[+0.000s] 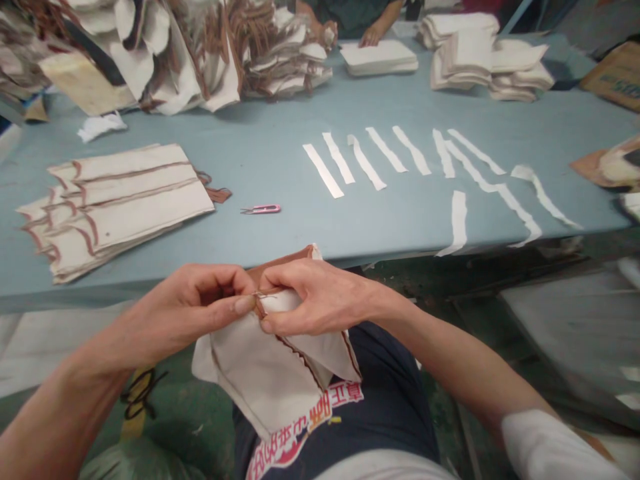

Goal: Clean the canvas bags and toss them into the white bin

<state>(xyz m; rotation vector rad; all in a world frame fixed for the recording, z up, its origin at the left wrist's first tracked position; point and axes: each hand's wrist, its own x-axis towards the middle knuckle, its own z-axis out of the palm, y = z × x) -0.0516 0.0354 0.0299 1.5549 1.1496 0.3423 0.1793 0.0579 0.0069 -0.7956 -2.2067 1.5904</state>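
A cream cloth piece with brown edging (260,373) hangs over my lap at the table's near edge. My left hand (205,300) pinches its brown-trimmed edge between thumb and forefinger. Close beside it, my right hand (315,297) grips the same piece, thumb below and fingers above. A short brown bit of trim or thread shows between the two hands. Pink-handled thread snips (265,209) lie on the table beyond my hands. To their left rests a stack of similar cream pieces with brown edges (145,190), with brown cords at its right end.
Several white strips (370,160) lie across the blue table (240,147). A large heap of cream and brown pieces (175,53) fills the back left. Opposite, a person's hand (371,35) rests on a cream stack (380,60). More folded stacks (465,57) stand right of it.
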